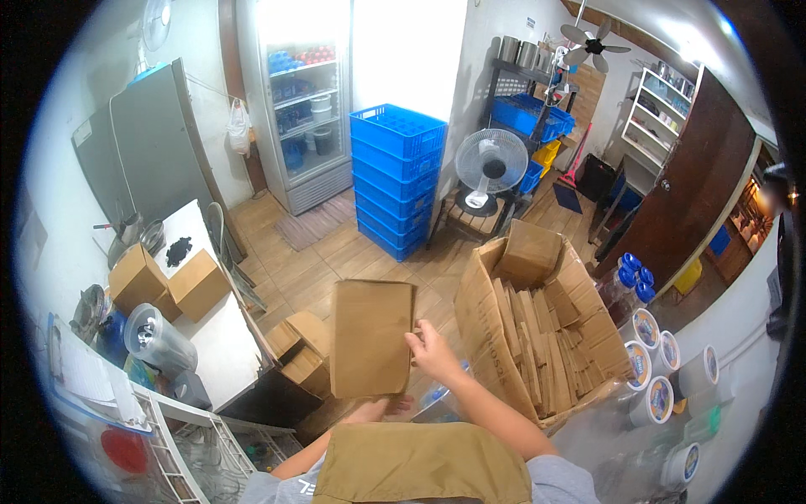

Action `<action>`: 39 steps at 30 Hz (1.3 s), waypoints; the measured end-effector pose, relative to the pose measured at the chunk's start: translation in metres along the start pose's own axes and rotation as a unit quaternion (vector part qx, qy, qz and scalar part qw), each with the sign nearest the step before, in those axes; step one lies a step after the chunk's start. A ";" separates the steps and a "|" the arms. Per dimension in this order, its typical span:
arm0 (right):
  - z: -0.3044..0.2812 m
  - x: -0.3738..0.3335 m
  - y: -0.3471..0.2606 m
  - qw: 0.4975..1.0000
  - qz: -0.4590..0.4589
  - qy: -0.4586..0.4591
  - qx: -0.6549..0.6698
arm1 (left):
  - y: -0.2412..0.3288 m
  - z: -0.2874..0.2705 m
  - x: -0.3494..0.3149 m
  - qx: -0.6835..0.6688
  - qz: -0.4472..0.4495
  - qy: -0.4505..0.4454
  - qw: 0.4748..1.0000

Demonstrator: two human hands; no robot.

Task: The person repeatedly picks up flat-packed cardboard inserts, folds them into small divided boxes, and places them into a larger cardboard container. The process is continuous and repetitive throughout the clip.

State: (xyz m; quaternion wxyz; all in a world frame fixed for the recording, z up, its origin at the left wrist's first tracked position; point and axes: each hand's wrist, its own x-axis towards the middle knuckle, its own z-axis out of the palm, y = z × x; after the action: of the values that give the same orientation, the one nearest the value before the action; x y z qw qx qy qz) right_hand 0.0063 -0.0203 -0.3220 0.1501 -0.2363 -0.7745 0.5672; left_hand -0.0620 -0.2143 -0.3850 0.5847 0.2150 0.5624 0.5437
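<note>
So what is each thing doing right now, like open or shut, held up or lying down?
Flat brown paper bag: held upright by both hands.
Right hand: gripping the bag's edge.
Left hand: under the bag's bottom.
Cardboard box: open, full of flat bags.
Glass-door fridge: shut.
Standing fan: cannot tell if spinning.

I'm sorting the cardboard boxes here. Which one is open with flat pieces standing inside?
The large box right of the right hand; the boxes on the white table are closed.

Grey short sleeves (550, 475), bare forearms.
</note>
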 end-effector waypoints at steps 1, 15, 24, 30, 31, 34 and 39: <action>-0.004 -0.002 -0.005 0.999 0.017 -0.009 0.044 | 0.002 -0.001 -0.001 0.004 0.013 -0.001 1.000; -0.012 -0.020 0.029 0.978 -0.168 0.119 -0.020 | 0.008 -0.085 -0.025 0.304 0.172 0.209 0.913; -0.018 -0.043 0.041 0.987 -0.147 0.056 0.025 | 0.144 -0.031 -0.041 0.374 0.476 0.136 0.784; -0.020 -0.051 0.040 0.988 -0.143 0.039 0.031 | 0.135 -0.017 -0.024 0.288 0.468 0.155 0.821; -0.020 -0.051 0.040 0.988 -0.144 0.038 0.032 | 0.134 -0.016 -0.024 0.258 0.448 0.147 0.843; -0.022 -0.055 0.040 0.988 -0.143 0.035 0.035 | 0.140 -0.007 -0.032 0.243 0.406 0.141 0.870; -0.030 -0.056 0.040 0.989 -0.141 0.031 0.035 | 0.155 -0.002 -0.046 0.217 0.358 0.096 0.903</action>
State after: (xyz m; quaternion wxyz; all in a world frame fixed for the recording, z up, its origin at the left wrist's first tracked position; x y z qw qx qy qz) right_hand 0.0762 -0.0157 -0.3486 0.2610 -0.1367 -0.7750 0.5590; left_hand -0.1138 -0.2068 -0.2324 0.2325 0.4705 0.6049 0.5989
